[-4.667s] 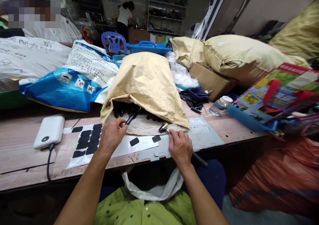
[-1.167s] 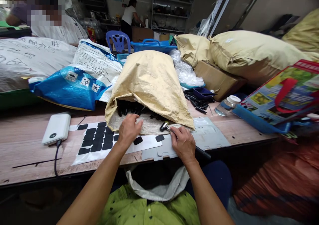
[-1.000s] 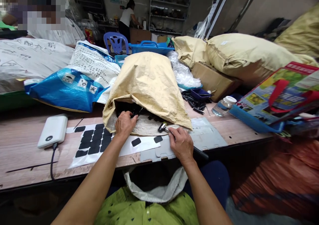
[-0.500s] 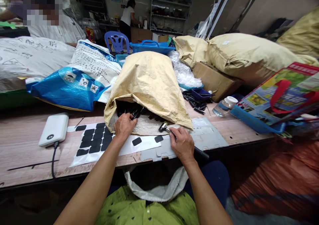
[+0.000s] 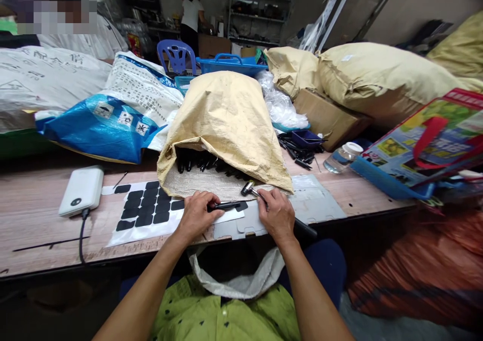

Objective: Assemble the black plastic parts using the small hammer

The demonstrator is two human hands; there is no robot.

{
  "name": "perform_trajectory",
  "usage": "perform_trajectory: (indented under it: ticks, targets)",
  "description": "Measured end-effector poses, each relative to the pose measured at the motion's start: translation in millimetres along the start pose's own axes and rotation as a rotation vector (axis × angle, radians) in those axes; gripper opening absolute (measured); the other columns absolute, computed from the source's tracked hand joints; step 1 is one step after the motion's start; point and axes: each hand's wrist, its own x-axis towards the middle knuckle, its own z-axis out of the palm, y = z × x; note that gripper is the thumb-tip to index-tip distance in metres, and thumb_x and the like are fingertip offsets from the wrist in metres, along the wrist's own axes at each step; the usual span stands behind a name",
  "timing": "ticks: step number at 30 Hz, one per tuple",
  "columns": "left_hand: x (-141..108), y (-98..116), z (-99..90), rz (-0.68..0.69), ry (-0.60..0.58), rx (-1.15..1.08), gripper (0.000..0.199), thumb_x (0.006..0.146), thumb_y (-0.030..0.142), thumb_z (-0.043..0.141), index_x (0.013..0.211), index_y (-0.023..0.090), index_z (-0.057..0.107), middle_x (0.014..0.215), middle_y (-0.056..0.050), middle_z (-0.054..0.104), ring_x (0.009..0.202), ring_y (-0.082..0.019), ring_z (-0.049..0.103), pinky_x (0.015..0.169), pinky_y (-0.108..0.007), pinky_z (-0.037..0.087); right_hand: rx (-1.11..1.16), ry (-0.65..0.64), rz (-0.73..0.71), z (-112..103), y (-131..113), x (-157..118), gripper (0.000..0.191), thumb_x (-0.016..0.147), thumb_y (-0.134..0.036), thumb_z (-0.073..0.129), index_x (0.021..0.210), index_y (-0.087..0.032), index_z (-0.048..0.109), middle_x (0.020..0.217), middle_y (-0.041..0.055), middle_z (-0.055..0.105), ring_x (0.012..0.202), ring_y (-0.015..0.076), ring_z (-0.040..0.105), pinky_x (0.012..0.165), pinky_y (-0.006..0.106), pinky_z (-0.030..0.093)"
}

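My left hand [image 5: 199, 214] is closed on a slim black pen-like piece [image 5: 227, 205], which points right above the table edge. In my right hand [image 5: 277, 212] is a small hammer [image 5: 248, 189], its metal head to the left and its dark handle under my palm. Just beyond both hands lies a yellow woven sack [image 5: 226, 109], its mouth open toward me, with several black pieces [image 5: 188, 161] inside. A white sheet with black rounded patches [image 5: 147, 207] lies left of my left hand. Under my right hand is a grey board [image 5: 313, 200].
A white power bank [image 5: 82, 191] with a cable lies at the left. Black pieces [image 5: 300, 152], a lidded jar [image 5: 342, 158] and a blue tray [image 5: 392, 180] stand at the right. Sacks line the back; a person [image 5: 192, 19] stands beyond.
My left hand has come out of the sack's mouth toward me and to the right, now with a black piece in it. My right hand stays with the hammer; the view has shifted slightly.
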Motion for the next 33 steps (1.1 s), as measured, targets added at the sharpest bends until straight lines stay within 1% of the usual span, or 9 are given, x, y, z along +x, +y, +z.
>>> perform_trajectory:
  ticks: [4, 8, 12, 14, 17, 22, 25, 29, 33]
  targets:
    - [1.3, -3.2, 0.6, 0.022, -0.014, 0.006, 0.018, 0.078, 0.037, 0.076, 0.091, 0.026, 0.071, 0.089, 0.001, 0.070, 0.095, -0.024, 0.059, 0.088, -0.040, 0.034, 0.010, 0.007, -0.004, 1.3, 0.1, -0.6, 0.024, 0.097, -0.030, 0.059, 0.117, -0.027, 0.071, 0.094, 0.0043, 0.060, 0.090, 0.0213, 0.050, 0.080, 0.033, 0.037]
    - [2.9, -7.7, 4.3, 0.037, 0.013, 0.023, 0.019, 0.081, 0.040, 0.074, 0.094, 0.027, 0.072, 0.088, 0.001, 0.070, 0.095, -0.023, 0.058, 0.089, -0.040, 0.033, 0.010, 0.003, -0.011, 3.1, 3.7, 0.1, 0.025, 0.098, -0.030, 0.058, 0.119, -0.027, 0.071, 0.095, 0.0047, 0.061, 0.090, 0.0212, 0.051, 0.080, 0.032, 0.038]
    - [3.4, -7.6, 5.6, 0.025, 0.014, 0.011, 0.020, 0.081, 0.042, 0.074, 0.094, 0.027, 0.072, 0.088, 0.001, 0.070, 0.094, -0.023, 0.058, 0.089, -0.039, 0.032, 0.057, -0.006, -0.052, -1.6, 3.8, 1.4, 0.029, 0.099, -0.028, 0.054, 0.123, -0.025, 0.071, 0.092, 0.0054, 0.061, 0.089, 0.0214, 0.052, 0.081, 0.032, 0.042]
    - [3.2, -5.7, 4.4, 0.018, 0.010, 0.008, 0.020, 0.081, 0.041, 0.074, 0.093, 0.027, 0.071, 0.088, 0.001, 0.070, 0.094, -0.023, 0.058, 0.089, -0.039, 0.032, 0.124, 0.018, -0.060, -7.8, -2.4, 0.9, 0.033, 0.101, -0.027, 0.049, 0.128, -0.024, 0.069, 0.091, 0.0061, 0.061, 0.089, 0.0219, 0.054, 0.083, 0.033, 0.044]
    - [2.7, -2.9, 2.7, 0.023, 0.015, 0.019, 0.020, 0.080, 0.041, 0.075, 0.093, 0.026, 0.071, 0.088, 0.001, 0.071, 0.095, -0.023, 0.058, 0.089, -0.039, 0.033, 0.293, 0.043, -0.060, -18.8, -19.5, -2.7, 0.037, 0.103, -0.028, 0.044, 0.132, -0.022, 0.066, 0.095, 0.0076, 0.063, 0.094, 0.0220, 0.058, 0.088, 0.033, 0.048]
    - [3.0, -3.1, 3.5, 0.027, 0.018, 0.036, 0.021, 0.081, 0.044, 0.075, 0.092, 0.027, 0.072, 0.089, 0.000, 0.071, 0.096, -0.024, 0.058, 0.090, -0.039, 0.033, 0.488, -0.069, -0.072, -33.9, -47.7, -9.0, 0.036, 0.104, -0.028, 0.044, 0.133, -0.024, 0.065, 0.100, 0.0078, 0.066, 0.096, 0.0212, 0.062, 0.089, 0.033, 0.051]
    - [3.4, -4.9, 4.0, 0.030, 0.018, 0.028, 0.019, 0.081, 0.042, 0.077, 0.092, 0.027, 0.073, 0.088, 0.000, 0.071, 0.097, -0.023, 0.058, 0.090, -0.038, 0.033, 0.557, -0.077, -0.098, -42.9, -57.2, -9.7, 0.036, 0.104, -0.026, 0.044, 0.135, -0.024, 0.064, 0.100, 0.0072, 0.066, 0.095, 0.0202, 0.062, 0.088, 0.032, 0.052]
    - [3.4, -5.9, 4.2, 0.026, 0.017, 0.012, 0.019, 0.082, 0.042, 0.076, 0.094, 0.027, 0.074, 0.088, 0.001, 0.070, 0.097, -0.023, 0.057, 0.090, -0.038, 0.032, 0.572, -0.031, -0.136, -47.4, -64.0, -13.9, 0.038, 0.104, -0.024, 0.045, 0.138, -0.025, 0.062, 0.098, 0.0067, 0.064, 0.093, 0.0192, 0.062, 0.088, 0.031, 0.051]
    - [3.0, -5.8, 5.2, 0.029, 0.030, 0.017, 0.018, 0.085, 0.043, 0.074, 0.093, 0.027, 0.074, 0.086, 0.000, 0.070, 0.095, -0.023, 0.057, 0.088, -0.039, 0.032, 0.460, -0.146, -0.194, -37.0, -62.9, -23.8, 0.041, 0.104, -0.020, 0.043, 0.140, -0.026, 0.061, 0.091, 0.0053, 0.060, 0.087, 0.0189, 0.059, 0.081, 0.029, 0.051]
